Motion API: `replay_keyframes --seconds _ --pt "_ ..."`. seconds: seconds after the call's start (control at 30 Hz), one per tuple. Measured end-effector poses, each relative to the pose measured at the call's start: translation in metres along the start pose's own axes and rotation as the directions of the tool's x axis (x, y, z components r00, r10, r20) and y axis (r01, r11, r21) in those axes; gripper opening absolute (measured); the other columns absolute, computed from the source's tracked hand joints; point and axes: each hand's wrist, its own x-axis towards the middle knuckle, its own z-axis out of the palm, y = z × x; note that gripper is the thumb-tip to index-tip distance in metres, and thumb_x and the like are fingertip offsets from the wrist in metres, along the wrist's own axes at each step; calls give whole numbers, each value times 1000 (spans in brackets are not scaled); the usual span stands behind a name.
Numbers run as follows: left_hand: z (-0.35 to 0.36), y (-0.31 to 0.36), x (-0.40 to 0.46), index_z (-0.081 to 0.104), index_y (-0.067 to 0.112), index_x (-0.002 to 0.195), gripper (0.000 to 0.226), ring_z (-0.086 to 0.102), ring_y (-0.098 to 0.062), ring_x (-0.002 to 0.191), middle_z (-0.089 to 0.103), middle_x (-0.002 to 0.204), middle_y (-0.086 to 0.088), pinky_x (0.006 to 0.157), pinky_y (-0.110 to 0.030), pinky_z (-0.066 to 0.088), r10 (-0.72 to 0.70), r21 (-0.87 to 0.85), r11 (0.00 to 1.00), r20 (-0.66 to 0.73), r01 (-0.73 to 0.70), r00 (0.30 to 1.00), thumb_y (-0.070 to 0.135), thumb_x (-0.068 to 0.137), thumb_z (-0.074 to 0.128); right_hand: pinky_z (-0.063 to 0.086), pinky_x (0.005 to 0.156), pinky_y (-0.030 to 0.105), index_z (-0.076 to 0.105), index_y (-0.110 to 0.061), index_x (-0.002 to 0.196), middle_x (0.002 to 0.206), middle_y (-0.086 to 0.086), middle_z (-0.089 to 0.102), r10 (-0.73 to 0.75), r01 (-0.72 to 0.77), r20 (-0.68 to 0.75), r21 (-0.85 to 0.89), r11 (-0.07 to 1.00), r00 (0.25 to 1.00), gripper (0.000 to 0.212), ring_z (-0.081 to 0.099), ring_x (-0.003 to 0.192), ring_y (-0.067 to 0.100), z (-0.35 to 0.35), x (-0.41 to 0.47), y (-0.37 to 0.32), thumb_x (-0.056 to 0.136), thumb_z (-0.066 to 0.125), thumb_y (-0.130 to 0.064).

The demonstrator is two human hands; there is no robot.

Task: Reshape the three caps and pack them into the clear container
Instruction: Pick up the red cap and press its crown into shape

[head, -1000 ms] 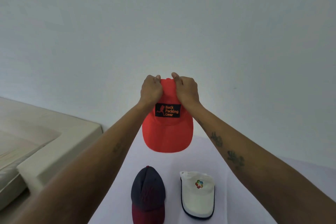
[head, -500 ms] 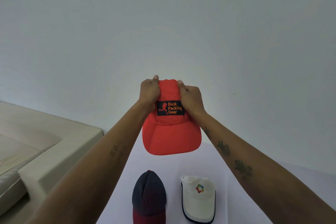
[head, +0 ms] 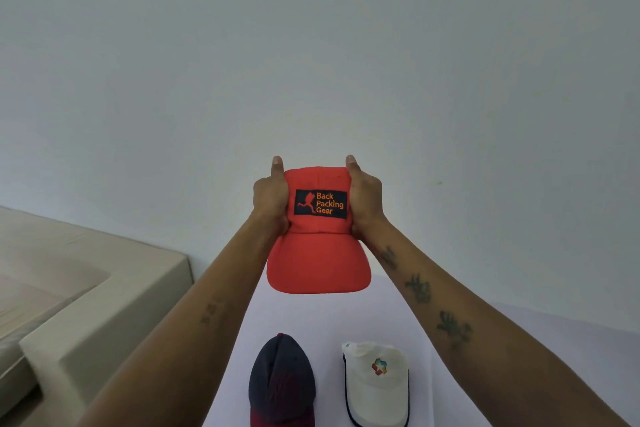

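Head view: left hand [head: 272, 199] and right hand [head: 365, 199] each grip a side of the red cap [head: 317, 239], held aloft for reshaping. Navy cap [head: 281, 380] and white cap [head: 375, 383] lie on the table [head: 457, 374], apparently untouched; no clear container shows, so packing remains.

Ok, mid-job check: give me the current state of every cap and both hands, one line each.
red cap: held up in the air by both hands, patch and brim facing the camera
left hand: grips the red cap's left side
right hand: grips the red cap's right side
navy cap: lying on the white surface, untouched
white cap: lying beside the navy cap, untouched
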Motion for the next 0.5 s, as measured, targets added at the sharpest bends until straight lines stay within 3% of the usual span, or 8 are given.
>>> replay_keyframes --seconds 0.07,0.13,0.2,0.23,0.27,0.33,0.43,0.5 --pt "1 3 -1 44 13 66 52 45 -16 50 42 57 -1 50 -28 43 37 -45 998 2 -37 999 58 91 43 35 50 26 29 -21 49 47 -4 33 19 -18 -5 71 997 1000 53 36 45 13 2 2 1 93 55 -39" --pt "-1 2 -1 36 15 60 52 37 -14 49 35 55 0 51 -30 36 204 65 977 -16 -203 979 54 94 40 32 48 24 27 -22 48 46 -4 31 -26 27 -33 22 999 999 55 33 43 12 -1 5 -2 92 56 -37" --pt "-7 -2 -4 51 11 76 48 49 -16 66 55 75 -4 66 -32 39 398 288 869 76 -402 914 52 96 36 30 47 24 25 -21 49 48 -4 28 -78 73 -94 -54 996 992 55 30 42 11 -9 11 -6 92 57 -35" --pt "-14 -6 -7 55 10 99 51 56 -18 84 61 97 -6 79 -33 40 424 433 786 142 -441 894 55 95 34 31 47 24 25 -21 50 49 -4 28 -112 101 -124 -95 990 986 54 30 43 11 -13 15 -8 92 57 -34" --pt "-23 -11 -9 49 12 120 61 56 -20 103 58 119 -6 91 -37 38 410 570 687 211 -452 888 63 91 33 32 49 26 26 -21 51 50 -3 29 -156 136 -146 -141 981 977 53 31 46 12 -17 20 -11 92 57 -35" --pt "-40 -23 -17 27 19 144 95 44 -20 131 42 144 -3 110 -43 26 334 703 489 396 -517 855 80 72 38 35 56 29 29 -19 51 52 -2 31 -246 203 -172 -232 951 954 51 34 53 14 -24 30 -17 91 57 -36" --pt "-49 -40 -29 -1 25 152 131 22 -14 144 12 158 5 117 -36 24 109 608 443 693 -659 713 71 54 74 36 59 27 31 -19 50 51 -5 32 -277 222 -210 -252 942 938 51 35 52 11 -27 40 -22 91 57 -33" --pt "-42 -54 -26 -21 23 149 141 12 -8 144 -9 159 10 118 -32 21 89 568 408 754 -714 651 61 56 79 38 59 25 34 -18 50 52 -5 36 -243 193 -233 -218 957 942 50 38 51 9 -24 41 -22 91 58 -33"
